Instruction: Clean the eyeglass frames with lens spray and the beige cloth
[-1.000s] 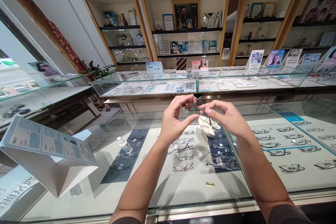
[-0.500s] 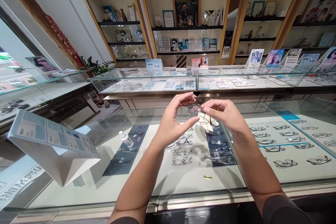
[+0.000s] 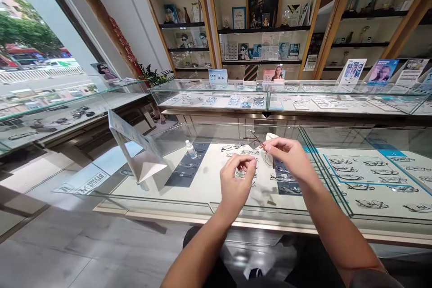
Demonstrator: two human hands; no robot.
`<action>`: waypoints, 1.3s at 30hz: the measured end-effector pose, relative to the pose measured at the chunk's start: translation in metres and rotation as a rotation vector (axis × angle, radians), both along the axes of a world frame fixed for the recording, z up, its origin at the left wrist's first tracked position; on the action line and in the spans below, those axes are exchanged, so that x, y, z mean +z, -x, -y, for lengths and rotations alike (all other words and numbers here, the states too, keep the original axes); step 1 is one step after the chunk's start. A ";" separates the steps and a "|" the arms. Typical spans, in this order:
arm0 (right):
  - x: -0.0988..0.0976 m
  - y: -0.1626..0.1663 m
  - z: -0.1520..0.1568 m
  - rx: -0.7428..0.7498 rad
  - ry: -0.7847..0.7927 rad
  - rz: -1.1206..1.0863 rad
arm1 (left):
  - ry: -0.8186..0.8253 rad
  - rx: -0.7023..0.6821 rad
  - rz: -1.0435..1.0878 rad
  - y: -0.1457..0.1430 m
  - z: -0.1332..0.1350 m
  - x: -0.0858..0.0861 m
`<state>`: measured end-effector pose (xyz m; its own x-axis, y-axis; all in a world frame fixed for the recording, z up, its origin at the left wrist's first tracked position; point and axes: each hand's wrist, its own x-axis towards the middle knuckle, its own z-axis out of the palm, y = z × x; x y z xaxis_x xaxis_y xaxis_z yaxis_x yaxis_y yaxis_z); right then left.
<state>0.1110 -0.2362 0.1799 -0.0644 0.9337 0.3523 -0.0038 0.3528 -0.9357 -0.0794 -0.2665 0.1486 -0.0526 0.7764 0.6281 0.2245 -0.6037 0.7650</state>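
My right hand (image 3: 287,154) pinches a pair of thin-framed eyeglasses (image 3: 258,140) above the glass counter. A dark temple points up and left from the fingertips, and a rim hangs beneath them. Behind the right fingers shows a small pale piece, perhaps cloth or paper (image 3: 271,136). My left hand (image 3: 237,180), lower and to the left, is apart from the eyeglasses. Its thumb and index finger curl together at the tips; whatever may be between them is hidden.
Rows of eyeglasses (image 3: 373,204) lie inside the glass display counter (image 3: 199,198). A small white bottle (image 3: 191,149) and a folded sign (image 3: 135,144) stand at the left. A second glass counter (image 3: 216,111) runs behind, below wall shelves (image 3: 263,30).
My left hand has come away from the eyeglasses, down and toward me, its fingers curling together. My right hand keeps hold of them. The view has turned left and tilted.
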 end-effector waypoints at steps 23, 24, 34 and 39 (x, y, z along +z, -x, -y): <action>-0.081 -0.037 0.062 -0.643 -0.370 0.365 | 0.297 -0.335 -0.176 -0.087 -0.050 -0.017; -0.086 -0.049 0.059 -0.672 -0.361 0.321 | 0.250 -0.306 -0.320 -0.089 -0.060 -0.012; -0.178 -0.153 0.054 -0.956 -0.084 0.274 | 0.138 -0.281 -1.188 -0.144 -0.150 -0.032; -0.201 -0.159 0.054 -0.899 -0.023 0.226 | 0.157 -0.290 -1.309 -0.156 -0.160 -0.069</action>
<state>0.2696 -0.2899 -0.0212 0.6110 0.6588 0.4390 0.4621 0.1535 -0.8735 0.0766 -0.1070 0.0799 0.6891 0.7247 -0.0054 0.7167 -0.6803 0.1533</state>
